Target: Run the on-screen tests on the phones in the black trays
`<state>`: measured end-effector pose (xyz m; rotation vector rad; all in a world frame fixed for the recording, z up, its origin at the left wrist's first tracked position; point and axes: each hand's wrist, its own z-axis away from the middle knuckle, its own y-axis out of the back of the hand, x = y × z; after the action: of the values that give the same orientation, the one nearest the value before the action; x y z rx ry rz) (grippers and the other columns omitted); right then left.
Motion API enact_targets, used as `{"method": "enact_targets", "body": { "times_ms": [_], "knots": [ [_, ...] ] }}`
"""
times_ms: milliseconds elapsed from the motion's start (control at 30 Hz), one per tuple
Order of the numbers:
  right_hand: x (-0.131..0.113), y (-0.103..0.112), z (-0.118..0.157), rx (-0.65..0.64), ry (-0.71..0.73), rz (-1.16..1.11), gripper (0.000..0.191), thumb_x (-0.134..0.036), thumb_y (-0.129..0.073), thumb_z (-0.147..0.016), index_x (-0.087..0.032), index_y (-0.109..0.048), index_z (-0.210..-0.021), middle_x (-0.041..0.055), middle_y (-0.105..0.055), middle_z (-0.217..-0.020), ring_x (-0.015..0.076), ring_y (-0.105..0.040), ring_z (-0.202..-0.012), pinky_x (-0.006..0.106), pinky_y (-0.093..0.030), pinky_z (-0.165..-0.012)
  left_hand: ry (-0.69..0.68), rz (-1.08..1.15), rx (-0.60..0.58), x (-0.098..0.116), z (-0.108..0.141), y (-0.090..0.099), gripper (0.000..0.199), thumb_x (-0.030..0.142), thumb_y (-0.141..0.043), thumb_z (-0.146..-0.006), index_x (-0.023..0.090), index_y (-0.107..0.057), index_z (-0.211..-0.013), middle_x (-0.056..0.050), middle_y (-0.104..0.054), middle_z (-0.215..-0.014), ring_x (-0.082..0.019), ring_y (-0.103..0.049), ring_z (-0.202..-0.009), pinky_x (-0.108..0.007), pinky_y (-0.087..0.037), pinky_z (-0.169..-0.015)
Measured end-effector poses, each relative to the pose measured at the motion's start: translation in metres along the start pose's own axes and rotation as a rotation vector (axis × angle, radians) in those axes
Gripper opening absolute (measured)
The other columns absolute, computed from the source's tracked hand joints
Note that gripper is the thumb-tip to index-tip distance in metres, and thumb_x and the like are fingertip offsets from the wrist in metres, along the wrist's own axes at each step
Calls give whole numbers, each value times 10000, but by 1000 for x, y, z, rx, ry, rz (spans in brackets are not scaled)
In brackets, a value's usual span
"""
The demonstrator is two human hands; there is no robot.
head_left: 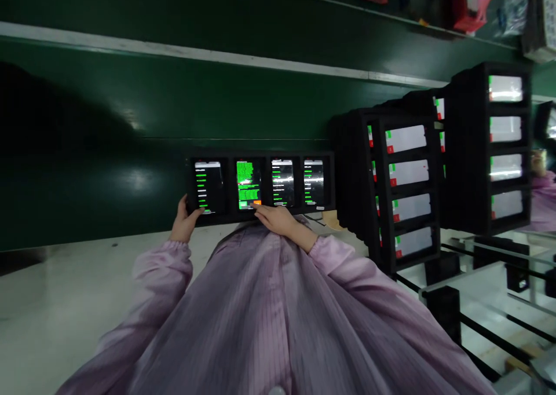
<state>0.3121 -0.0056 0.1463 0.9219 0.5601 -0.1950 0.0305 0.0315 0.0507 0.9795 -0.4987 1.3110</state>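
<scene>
A long black foam tray (266,155) lies at the front edge of the green bench, with several lit phones set in its slots. My left hand (185,219) grips the tray's left end, its thumb over the front near the bottom of the leftmost phone (208,183). That phone shows green and white text lines on a dark screen. My right hand (277,218) has its fingers stretched out, a fingertip at the bottom of the second phone (247,178). Dense green text fills that screen, above a green and an orange block. Two more phones, a third (282,182) and a fourth (313,180), show text lists.
Stacked black trays (408,192) holding phones with white screens stand close on my right. A taller stack (467,152) is behind them. Red bins (471,4) sit at the far right. A person's pink sleeve (542,195) shows at the right edge.
</scene>
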Motion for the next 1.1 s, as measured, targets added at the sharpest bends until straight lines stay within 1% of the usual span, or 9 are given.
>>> {"method": "enact_targets", "body": {
  "times_ms": [133,233,300,467,567,700,867,967,1100],
  "knots": [
    [-13,1,-19,-87,35,85,410,-343,-415,-1077,-267,-554,-1455,5,-616,-1445,238,-677,-1213,337,-580,-958,-17,12,13,-4,2,0,700,291,-694,-700,221,-515,-1373,-93,-626,-1322,-267,-506,-1361,-410,-333,-1196],
    [-12,0,-19,-55,6,93,415,-363,-422,-1073,-283,-548,-1461,10,-658,-1397,232,-698,-1176,321,-581,-942,-14,17,-5,-6,3,3,708,267,-701,-681,223,-533,-1368,-94,-631,-1324,-273,-520,-1348,-421,-338,-1194],
    [-6,0,-14,-13,-18,61,419,-366,-408,-1076,-290,-546,-1463,16,-676,-1374,225,-704,-1166,319,-582,-935,-17,26,-15,-8,4,5,697,256,-702,-675,230,-549,-1355,-92,-639,-1315,-276,-529,-1338,-426,-349,-1188],
    [12,2,6,28,-45,-40,415,-312,-409,-1070,-236,-576,-1441,57,-664,-1387,235,-676,-1220,351,-570,-980,-35,43,-5,-9,6,5,682,261,-724,-669,213,-562,-1330,-107,-637,-1317,-280,-536,-1330,-421,-372,-1172],
    [20,2,15,84,-83,-95,404,-312,-431,-1063,-272,-584,-1434,35,-680,-1367,214,-699,-1180,336,-578,-974,-17,30,22,-9,4,1,663,306,-741,-694,220,-559,-1326,-107,-631,-1322,-272,-553,-1307,-421,-377,-1167],
    [28,1,29,150,-131,-126,403,-295,-448,-1055,-298,-578,-1436,10,-692,-1350,187,-702,-1173,312,-578,-979,17,20,58,-6,1,-5,721,349,-785,-666,199,-544,-1329,-129,-630,-1309,-279,-574,-1276,-421,-385,-1161],
    [34,-1,45,158,-192,-120,405,-293,-434,-1054,-257,-589,-1427,32,-681,-1365,200,-679,-1216,333,-566,-1014,23,35,64,-5,4,-9,683,390,-707,-728,191,-513,-1352,-132,-634,-1307,-265,-580,-1272,-418,-393,-1156],
    [33,-2,43,131,-166,-108,401,-301,-428,-1057,-259,-588,-1423,35,-665,-1387,205,-674,-1225,348,-575,-1005,13,27,66,-4,4,-8,632,396,-668,-755,203,-527,-1340,-110,-643,-1295,-253,-568,-1288,-398,-382,-1162],
    [20,-3,22,70,-63,-84,373,-311,-405,-1070,-265,-620,-1371,24,-604,-1461,200,-675,-1222,345,-583,-984,3,-2,75,-5,3,-7,597,400,-659,-771,221,-548,-1329,-84,-651,-1280,-248,-562,-1295,-384,-377,-1165]
  ]
}}
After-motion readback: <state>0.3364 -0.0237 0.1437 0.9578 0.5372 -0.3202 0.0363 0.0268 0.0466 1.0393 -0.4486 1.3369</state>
